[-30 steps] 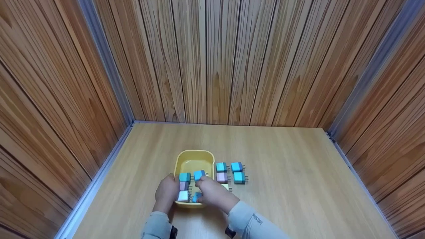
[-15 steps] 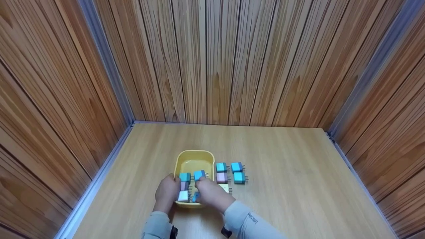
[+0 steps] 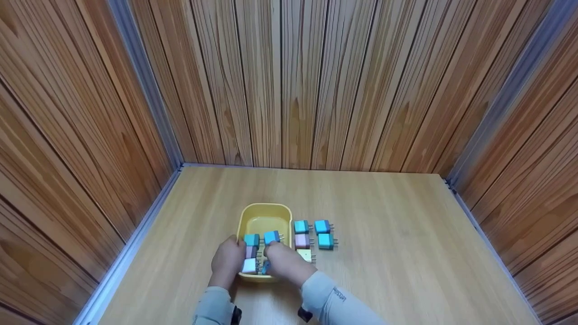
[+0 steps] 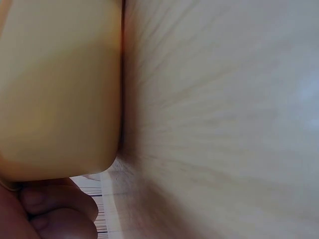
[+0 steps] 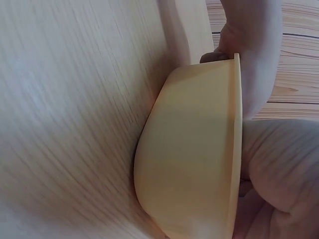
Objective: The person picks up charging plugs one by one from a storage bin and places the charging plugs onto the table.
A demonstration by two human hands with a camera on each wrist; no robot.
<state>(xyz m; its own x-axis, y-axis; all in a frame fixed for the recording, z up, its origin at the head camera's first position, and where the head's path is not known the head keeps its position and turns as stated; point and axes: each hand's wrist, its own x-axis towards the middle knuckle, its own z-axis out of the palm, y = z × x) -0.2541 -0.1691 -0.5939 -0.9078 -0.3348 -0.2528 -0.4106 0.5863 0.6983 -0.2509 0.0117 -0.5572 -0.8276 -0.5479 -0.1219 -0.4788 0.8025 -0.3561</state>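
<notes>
A yellow plastic tray [image 3: 265, 209] stands on the wooden table. My left hand [image 3: 228, 258] grips its left rim, thumb at the inside and curled fingers [image 4: 62, 209] below the rim in the left wrist view. In the tray's near half, a teal charger plug [image 3: 251, 240], a purple one [image 3: 250, 252] and a white one [image 3: 249, 265] form a left column. My right hand [image 3: 287, 262] reaches over the right rim, fingertips between a blue charger plug [image 3: 271, 237] and another blue piece [image 3: 265, 268]. Its fingers hide whatever is between them, so I cannot tell what they hold.
Right of the tray, more charger plugs lie on the table: teal [image 3: 301, 226], lilac [image 3: 302, 241], pale yellow [image 3: 305, 255], blue [image 3: 322, 226] and teal [image 3: 325, 241]. Wood-panelled walls [image 3: 295, 85] enclose the table at the back and both sides.
My right hand and forearm have shifted slightly left, and more of the pale yellow plug shows beside the tray. The left hand and the tray stay put.
</notes>
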